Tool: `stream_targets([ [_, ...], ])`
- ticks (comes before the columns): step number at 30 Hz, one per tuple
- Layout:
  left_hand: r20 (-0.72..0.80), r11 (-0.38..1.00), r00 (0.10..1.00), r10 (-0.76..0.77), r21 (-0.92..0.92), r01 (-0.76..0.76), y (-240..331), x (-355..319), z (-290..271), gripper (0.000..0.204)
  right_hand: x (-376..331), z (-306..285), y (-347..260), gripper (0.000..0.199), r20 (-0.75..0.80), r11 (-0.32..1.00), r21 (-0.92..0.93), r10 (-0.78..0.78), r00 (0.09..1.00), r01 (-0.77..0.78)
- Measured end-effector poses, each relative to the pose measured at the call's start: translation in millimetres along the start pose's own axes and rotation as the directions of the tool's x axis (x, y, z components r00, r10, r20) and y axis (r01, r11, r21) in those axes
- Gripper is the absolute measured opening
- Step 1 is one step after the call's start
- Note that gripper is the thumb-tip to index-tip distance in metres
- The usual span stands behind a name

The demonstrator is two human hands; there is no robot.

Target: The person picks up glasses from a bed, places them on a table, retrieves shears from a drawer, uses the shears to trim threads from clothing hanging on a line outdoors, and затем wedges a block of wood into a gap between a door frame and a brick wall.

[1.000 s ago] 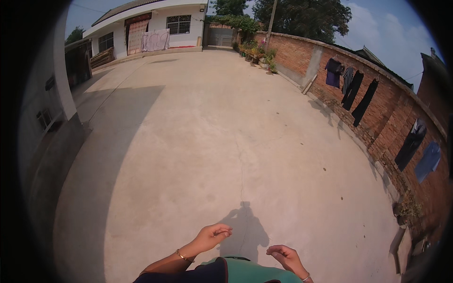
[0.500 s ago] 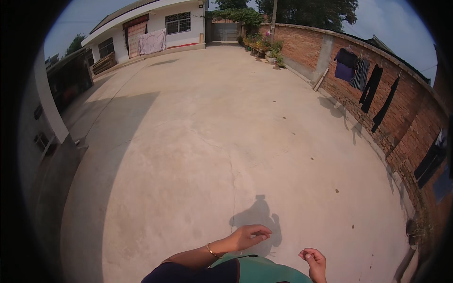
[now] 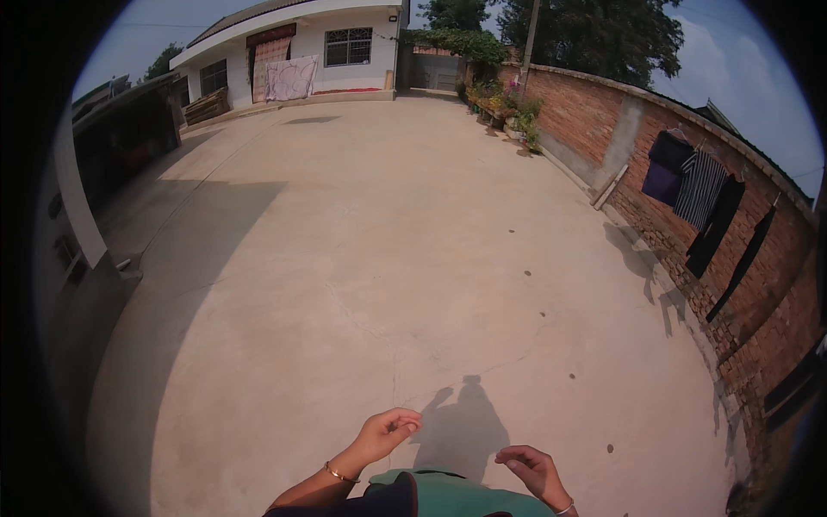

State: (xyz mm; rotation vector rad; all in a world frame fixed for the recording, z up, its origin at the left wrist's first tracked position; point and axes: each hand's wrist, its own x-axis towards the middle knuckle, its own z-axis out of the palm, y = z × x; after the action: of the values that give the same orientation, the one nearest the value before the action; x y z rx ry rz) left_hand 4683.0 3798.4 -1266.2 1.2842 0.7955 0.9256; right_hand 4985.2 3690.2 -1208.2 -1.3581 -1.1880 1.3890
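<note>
My left hand (image 3: 388,433) hangs in front of my body at the lower middle, a gold-coloured bracelet (image 3: 342,473) on its wrist. Its fingers are loosely bent, the thumb a little under them, and nothing shows in the hand. To the right, my right hand (image 3: 531,470) is held with fingers stretched toward the left and the thumb apart; it too is bare of any object. A thin band (image 3: 565,507) circles that wrist. Both hands are above the concrete ground (image 3: 345,293) and touch nothing. My shadow (image 3: 465,426) lies just beyond them.
Hanging clothes (image 3: 699,189) line the brick wall (image 3: 586,112) on the right. Potted plants (image 3: 517,116) stand farther along it. A white house (image 3: 306,65) with a draped cloth (image 3: 291,79) and a grey gate (image 3: 433,71) are at the far end. A building wall (image 3: 56,302) borders the left.
The yard has shifted in view; hanging clothes and ground spots now appear nearer. My left hand has moved left and its fingers bent more. My right hand has come left, its fingers straighter.
</note>
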Motion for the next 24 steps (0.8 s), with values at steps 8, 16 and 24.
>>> stream_targets([
  [8, 0.398, 0.982, 0.917, -0.004, 0.176, -0.073, 12.7, 339.7, 65.0, 0.025, 195.8, -162.0, 15.7, 0.021, -0.281, 0.962, 0.231, -0.076, 0.957, 0.144],
  [16, 0.387, 0.983, 0.917, -0.094, 0.184, 0.024, -6.0, 608.0, 95.1, 0.031, 431.2, -350.0, -25.4, 0.024, -0.201, 0.972, 0.201, -0.084, 0.976, 0.125],
  [24, 0.024, 0.999, 1.0, -0.02, -0.032, 0.021, -53.5, 864.3, 44.3, 0.026, 731.9, -473.8, -99.0, 0.028, 0.049, 0.99, 0.071, -0.124, 0.991, 0.12],
])
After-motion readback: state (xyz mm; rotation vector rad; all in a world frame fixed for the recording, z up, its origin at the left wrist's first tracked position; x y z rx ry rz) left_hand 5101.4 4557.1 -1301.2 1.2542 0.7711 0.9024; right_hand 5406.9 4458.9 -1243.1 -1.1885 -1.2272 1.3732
